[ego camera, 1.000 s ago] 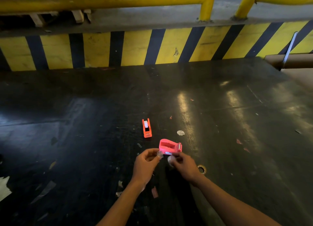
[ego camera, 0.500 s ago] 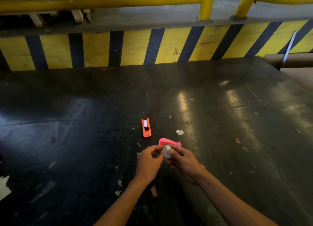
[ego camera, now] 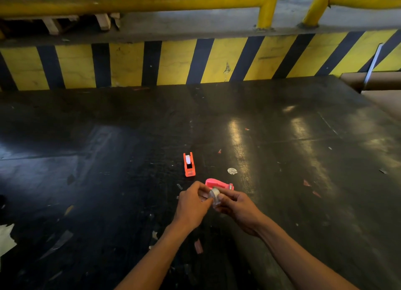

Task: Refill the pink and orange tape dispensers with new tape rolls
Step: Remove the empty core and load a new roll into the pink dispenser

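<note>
Lower centre: tape roll [ego camera: 214, 196], clear, pinched by left hand [ego camera: 193, 205] and right hand [ego camera: 236, 205]. Risk: slips onto dark surface [ego camera: 108, 181], beside pink dispenser [ego camera: 218, 184].

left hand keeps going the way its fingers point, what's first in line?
The tape roll, already at the left hand fingertips and pinched with the right hand. Just beyond lies the pink dispenser; depth unclear.
</note>
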Demonstrator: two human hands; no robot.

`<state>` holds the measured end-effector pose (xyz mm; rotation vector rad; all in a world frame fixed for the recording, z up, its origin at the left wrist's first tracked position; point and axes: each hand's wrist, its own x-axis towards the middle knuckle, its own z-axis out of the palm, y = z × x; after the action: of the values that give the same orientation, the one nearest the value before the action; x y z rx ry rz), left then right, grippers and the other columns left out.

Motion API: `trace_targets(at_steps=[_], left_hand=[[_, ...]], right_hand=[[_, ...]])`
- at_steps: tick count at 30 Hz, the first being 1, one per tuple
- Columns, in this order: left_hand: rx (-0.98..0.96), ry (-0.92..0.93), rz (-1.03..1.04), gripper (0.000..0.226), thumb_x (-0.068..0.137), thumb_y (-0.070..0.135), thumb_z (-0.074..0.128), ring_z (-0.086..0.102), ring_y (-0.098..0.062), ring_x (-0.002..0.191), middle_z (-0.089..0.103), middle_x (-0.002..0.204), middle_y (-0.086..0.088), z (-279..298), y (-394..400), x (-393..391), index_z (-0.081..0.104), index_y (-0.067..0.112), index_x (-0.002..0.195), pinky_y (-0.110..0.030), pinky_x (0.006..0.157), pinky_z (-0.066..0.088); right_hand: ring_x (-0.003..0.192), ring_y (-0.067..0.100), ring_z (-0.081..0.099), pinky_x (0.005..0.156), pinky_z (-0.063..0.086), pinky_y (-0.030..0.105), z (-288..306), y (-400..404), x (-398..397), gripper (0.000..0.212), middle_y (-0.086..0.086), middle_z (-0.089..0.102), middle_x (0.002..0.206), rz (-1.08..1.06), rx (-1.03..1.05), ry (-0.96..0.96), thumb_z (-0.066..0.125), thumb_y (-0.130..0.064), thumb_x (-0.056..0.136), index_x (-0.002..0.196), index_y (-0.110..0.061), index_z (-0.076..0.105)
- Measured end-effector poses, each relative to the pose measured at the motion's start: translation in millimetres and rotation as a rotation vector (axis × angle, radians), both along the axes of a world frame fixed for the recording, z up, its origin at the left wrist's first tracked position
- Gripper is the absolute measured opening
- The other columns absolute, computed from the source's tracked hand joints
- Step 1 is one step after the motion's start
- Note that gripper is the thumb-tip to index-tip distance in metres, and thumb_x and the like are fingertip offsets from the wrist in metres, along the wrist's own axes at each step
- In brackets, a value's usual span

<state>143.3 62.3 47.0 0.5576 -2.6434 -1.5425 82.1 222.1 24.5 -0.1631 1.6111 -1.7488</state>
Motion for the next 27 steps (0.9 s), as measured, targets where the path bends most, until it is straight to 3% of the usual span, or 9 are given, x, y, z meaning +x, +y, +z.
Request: trace_targets(at_steps=[4,8,10,16,19,22,27], left_hand=[[-0.028,0.053,-0.003,0.024,0.085,0.019,0.079,0.065,-0.006,0.096,0.064,0.109,0.005,-4,1,1,0.065,0.021,0.104,-0.012,0.070,0.051],[0.274,-0.004,-0.055,0.020,0.087,0.021,0.077,0.068,-0.013,0.106,0.070,0.111,0.000,-10,-9,6,0.067,0.020,0.104,-0.030,0.092,0.057],[0.373,-0.044,-0.048,0.020,0.088,0.019,0.075,0.070,-0.018,0.106,0.072,0.110,-0.004,-11,-12,10,0.065,0.016,0.106,-0.034,0.093,0.058],[0.547,-0.099,0.018,0.031,0.086,0.010,0.077,0.074,-0.016,0.100,0.074,0.111,-0.005,-19,-11,12,0.064,0.016,0.113,-0.026,0.078,0.058],[0.620,-0.116,0.032,0.031,0.085,0.008,0.078,0.075,-0.016,0.098,0.075,0.110,-0.008,-22,-11,10,0.066,0.011,0.113,-0.024,0.074,0.058],[0.656,-0.120,0.016,0.034,0.084,0.010,0.079,0.075,-0.019,0.099,0.076,0.109,-0.010,-22,-12,7,0.065,0.008,0.114,-0.027,0.078,0.058],[0.655,-0.137,-0.016,0.036,0.082,0.013,0.080,0.073,-0.019,0.104,0.075,0.112,-0.008,-23,-16,-4,0.065,0.011,0.114,-0.031,0.085,0.058]], right_hand=[[0.098,0.027,0.061,0.095,0.049,0.043,7,4,1,0.026,0.017,0.070,0.112,-0.003,-0.097,-0.118,0.055,-0.013,0.097,0.116,-0.016,0.073],[0.099,0.027,0.062,0.094,0.050,0.041,12,9,1,0.032,0.018,0.069,0.115,0.027,-0.157,-0.192,0.061,-0.017,0.089,0.119,-0.011,0.071],[0.097,0.026,0.065,0.091,0.052,0.038,12,11,1,0.036,0.018,0.071,0.113,0.028,-0.149,-0.188,0.064,-0.019,0.085,0.119,-0.009,0.070],[0.082,0.019,0.068,0.072,0.055,0.029,3,11,0,0.020,0.015,0.074,0.098,-0.032,-0.041,-0.087,0.057,-0.012,0.096,0.105,-0.006,0.074],[0.084,0.021,0.067,0.074,0.054,0.030,2,11,-1,0.029,0.020,0.073,0.102,-0.020,-0.010,-0.049,0.060,-0.023,0.093,0.110,-0.002,0.072],[0.090,0.025,0.070,0.080,0.056,0.036,6,13,-4,0.037,0.016,0.074,0.109,0.021,0.014,0.025,0.071,-0.034,0.083,0.113,-0.012,0.072],[0.100,0.022,0.071,0.084,0.060,0.039,9,12,-12,0.033,0.009,0.069,0.115,0.066,0.097,0.237,0.076,-0.022,0.084,0.116,-0.020,0.067]])
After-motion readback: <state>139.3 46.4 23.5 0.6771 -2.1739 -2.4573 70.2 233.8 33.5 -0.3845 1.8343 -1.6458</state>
